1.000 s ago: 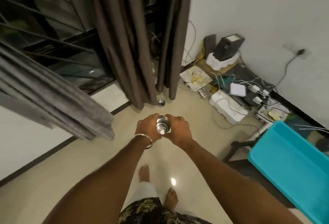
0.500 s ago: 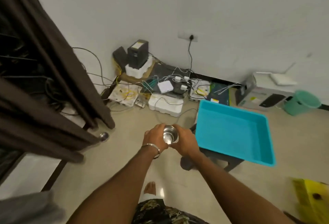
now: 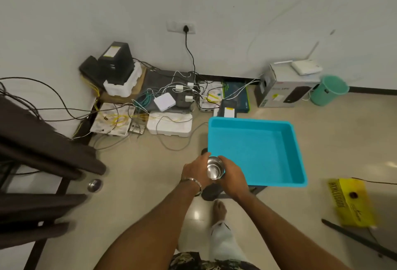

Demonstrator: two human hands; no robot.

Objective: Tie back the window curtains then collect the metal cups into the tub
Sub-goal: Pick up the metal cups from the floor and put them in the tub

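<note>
Both the left hand (image 3: 196, 173) and right hand (image 3: 233, 175) still grip the metal cup (image 3: 214, 167), now nearer the tub (image 3: 279, 181).

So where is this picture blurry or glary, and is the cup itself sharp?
Head view: the metal cup held in the left hand and right hand is fairly sharp; the curtains and yellow box at the edges are smeared; a bright glare spot sits on the floor; wide-angle bending shows.

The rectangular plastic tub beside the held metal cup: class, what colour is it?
The rectangular plastic tub is bright turquoise blue; the head view shows it.
</note>
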